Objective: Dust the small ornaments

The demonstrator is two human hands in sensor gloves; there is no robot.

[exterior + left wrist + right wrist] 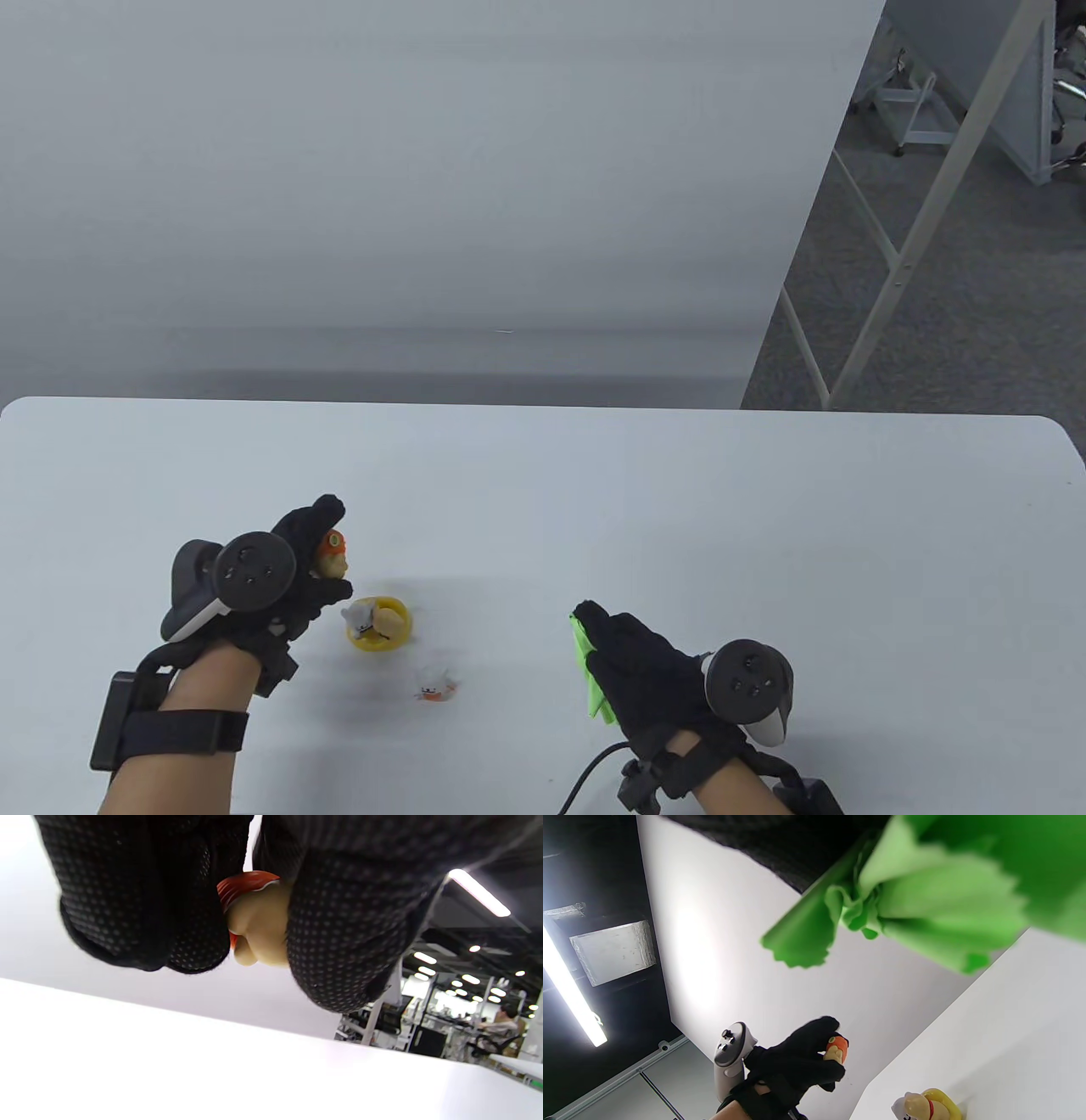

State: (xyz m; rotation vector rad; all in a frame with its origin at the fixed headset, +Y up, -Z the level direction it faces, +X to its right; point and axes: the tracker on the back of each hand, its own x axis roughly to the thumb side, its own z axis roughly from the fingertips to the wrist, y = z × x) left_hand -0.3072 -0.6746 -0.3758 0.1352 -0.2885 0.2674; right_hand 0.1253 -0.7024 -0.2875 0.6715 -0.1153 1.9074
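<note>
My left hand (297,569) grips a small tan figurine with an orange cap (333,556), lifted above the table; it shows between my gloved fingers in the left wrist view (258,925) and in the right wrist view (835,1050). My right hand (632,662) holds a bunched green cloth (590,671), seen close in the right wrist view (925,904). A yellow ornament with a small figure on it (379,625) sits on the white table (679,509) between my hands, also visible in the right wrist view (927,1105). A tiny white and orange ornament (434,684) lies in front of it.
The table's far edge meets a grey wall. A metal frame (899,255) stands on carpet beyond the table's right corner.
</note>
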